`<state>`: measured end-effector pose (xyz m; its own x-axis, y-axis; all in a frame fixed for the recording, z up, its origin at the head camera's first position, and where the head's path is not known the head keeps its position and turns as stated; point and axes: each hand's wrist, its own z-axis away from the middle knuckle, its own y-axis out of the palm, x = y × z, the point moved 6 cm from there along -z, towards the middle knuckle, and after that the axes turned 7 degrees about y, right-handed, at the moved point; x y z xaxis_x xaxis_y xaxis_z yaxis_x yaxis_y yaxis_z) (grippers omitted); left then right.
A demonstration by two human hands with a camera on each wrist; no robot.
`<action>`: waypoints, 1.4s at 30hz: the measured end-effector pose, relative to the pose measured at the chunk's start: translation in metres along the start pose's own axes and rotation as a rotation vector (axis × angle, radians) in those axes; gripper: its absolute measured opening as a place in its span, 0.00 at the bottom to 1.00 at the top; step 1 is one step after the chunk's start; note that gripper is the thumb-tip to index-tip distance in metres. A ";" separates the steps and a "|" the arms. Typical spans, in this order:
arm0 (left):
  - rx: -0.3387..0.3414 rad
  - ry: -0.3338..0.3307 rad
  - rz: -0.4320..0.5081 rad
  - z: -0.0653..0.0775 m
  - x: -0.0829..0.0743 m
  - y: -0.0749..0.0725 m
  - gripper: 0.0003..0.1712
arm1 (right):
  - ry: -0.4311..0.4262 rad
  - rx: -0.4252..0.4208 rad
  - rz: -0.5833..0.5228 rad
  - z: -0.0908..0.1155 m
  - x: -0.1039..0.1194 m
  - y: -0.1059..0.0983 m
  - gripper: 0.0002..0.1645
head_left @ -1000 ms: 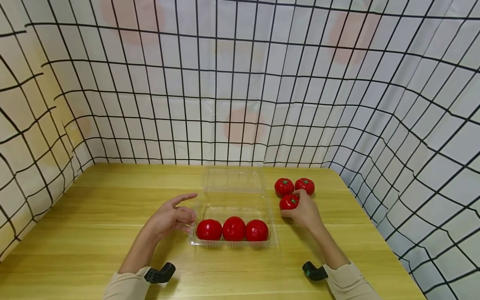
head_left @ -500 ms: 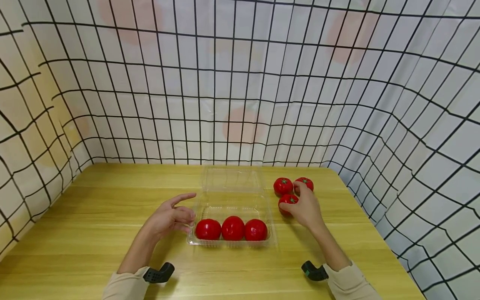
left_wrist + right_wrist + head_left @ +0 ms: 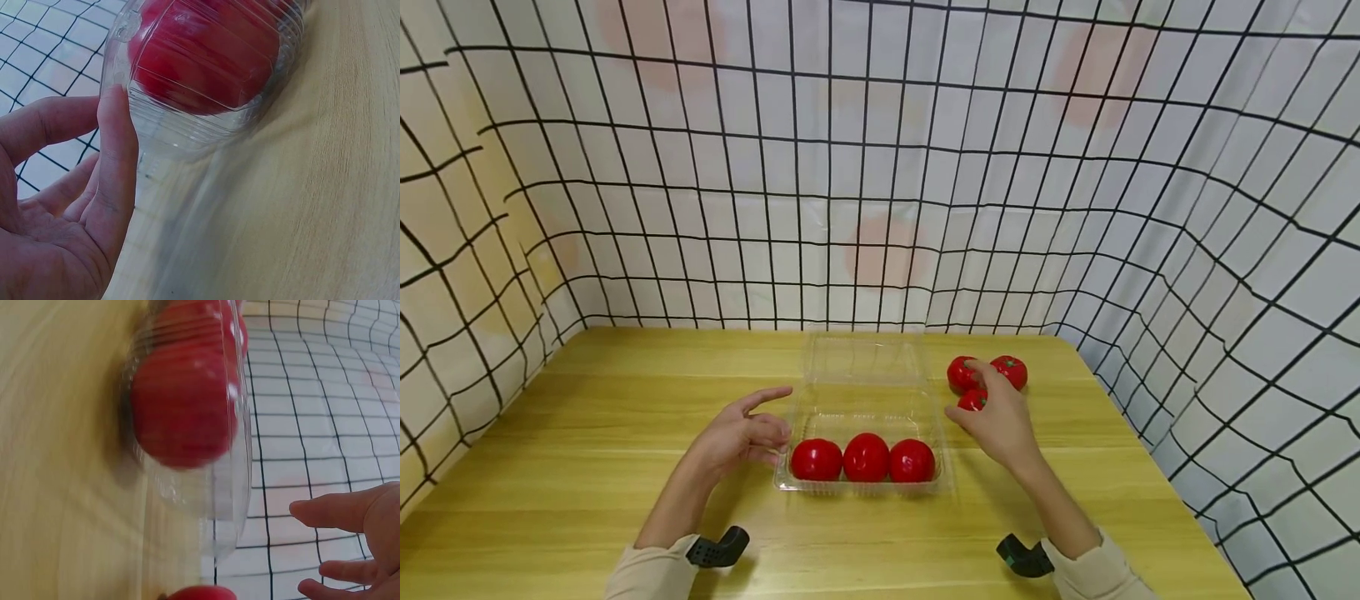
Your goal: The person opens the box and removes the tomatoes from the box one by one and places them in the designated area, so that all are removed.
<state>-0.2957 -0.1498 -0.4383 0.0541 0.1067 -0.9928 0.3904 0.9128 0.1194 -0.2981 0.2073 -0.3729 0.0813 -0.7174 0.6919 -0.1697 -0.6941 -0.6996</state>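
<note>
Clear plastic box (image 3: 865, 488) is being supported on the desk (image 3: 842, 550), its lid (image 3: 865, 360) being left swung back on the far side. Boxed tomatoes (image 3: 867, 457), three of them, are being contained in one row along the near edge.

Just changed: right hand (image 3: 1006, 421) is being shifted left. Half a second ago its fingertips were being seen in front of the right rear tomato (image 3: 1011, 371); now that one is being left uncovered and the left rear tomato (image 3: 959, 376) is being partly covered instead. Near tomato (image 3: 973, 400) is being partly hidden, showing between thumb and fingers.

Right hand is being held about half open, thumb and fingers parted. Nothing is being gripped, going by the right wrist view. Contact with any tomato: can't be told.

Left hand (image 3: 737, 433) is being kept loosely open, a fingertip being rested against the box's left side. Box appears to be being steadied, not lifted.

Meaning, as judged: a grip is likely being re-aimed, nothing is being carried, so the count is being held at three in, three out.
</note>
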 end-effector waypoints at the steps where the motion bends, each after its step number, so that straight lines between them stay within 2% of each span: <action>1: 0.001 0.001 -0.001 0.000 0.000 0.000 0.45 | -0.014 0.004 -0.001 0.002 0.003 0.002 0.43; 7: -0.002 -0.004 0.002 0.001 0.002 0.001 0.45 | -0.078 0.052 -0.036 0.009 0.018 0.020 0.43; 11: -0.004 -0.004 0.000 0.001 0.001 0.001 0.45 | -0.078 0.105 -0.082 0.012 0.032 0.033 0.42; 15: 0.002 0.003 0.001 0.000 0.000 0.001 0.46 | -0.088 0.163 -0.102 0.018 0.048 0.047 0.36; 18: 0.004 0.005 0.001 -0.001 0.000 0.001 0.46 | -0.097 0.211 -0.107 0.022 0.057 0.058 0.32; 21: 0.002 0.003 0.002 -0.001 0.000 0.001 0.46 | -0.103 0.250 -0.102 0.024 0.066 0.066 0.33; 26: 0.006 0.008 0.016 -0.001 0.001 0.000 0.46 | -0.160 0.293 -0.092 0.027 0.082 0.075 0.32; 30: 0.008 0.010 0.024 -0.001 0.001 0.000 0.46 | -0.177 0.363 -0.104 0.028 0.088 0.087 0.31; 35: 0.006 0.003 0.019 -0.001 0.000 0.000 0.45 | -0.135 0.448 -0.127 0.029 0.092 0.103 0.34; 42: -0.003 -0.002 0.006 0.000 0.000 0.000 0.44 | -0.171 0.461 -0.095 0.033 0.103 0.115 0.33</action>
<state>-0.2960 -0.1501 -0.4379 0.0582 0.1113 -0.9921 0.3871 0.9135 0.1252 -0.2767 0.0515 -0.3885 0.2414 -0.6225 0.7445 0.2949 -0.6839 -0.6674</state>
